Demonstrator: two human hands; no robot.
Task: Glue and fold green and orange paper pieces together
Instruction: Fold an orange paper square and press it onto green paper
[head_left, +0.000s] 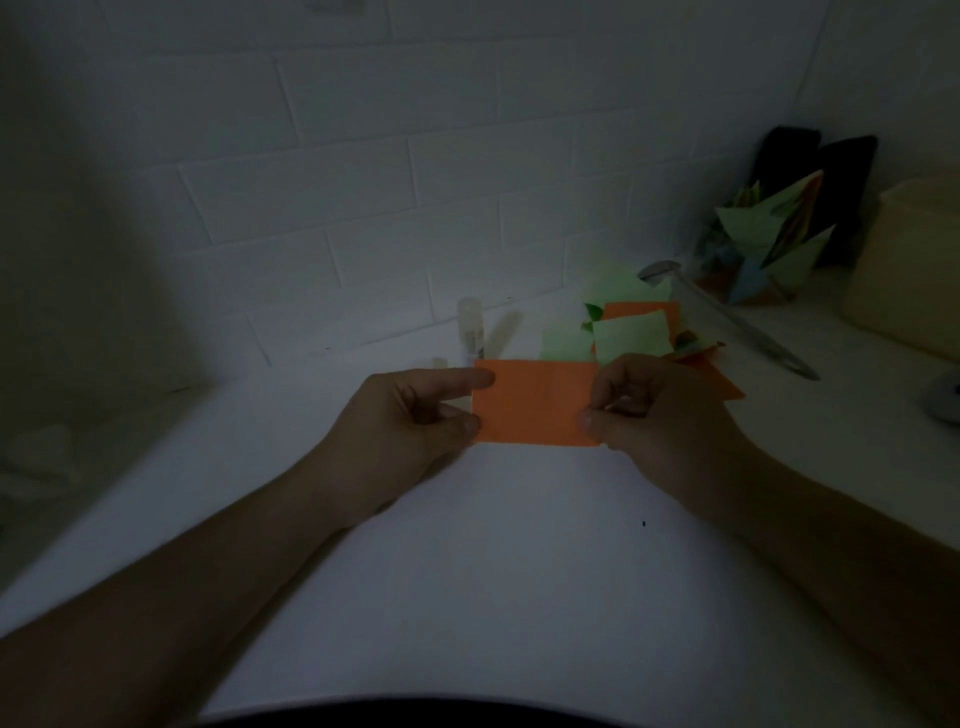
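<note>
Now I see left hand (415, 415) and right hand (649, 415) fingers pinching orange paper (535, 402) edges above desk (467, 571); green pieces (628, 338) far right.

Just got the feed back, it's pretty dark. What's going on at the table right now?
A person is holding an orange paper up over the white table with both hands. The left hand pinches its left edge and the right hand pinches its right edge. Behind it lie loose green papers on more orange ones, and a glue stick stands near the wall, untouched. Folded paper shapes sit at the back right.
</note>
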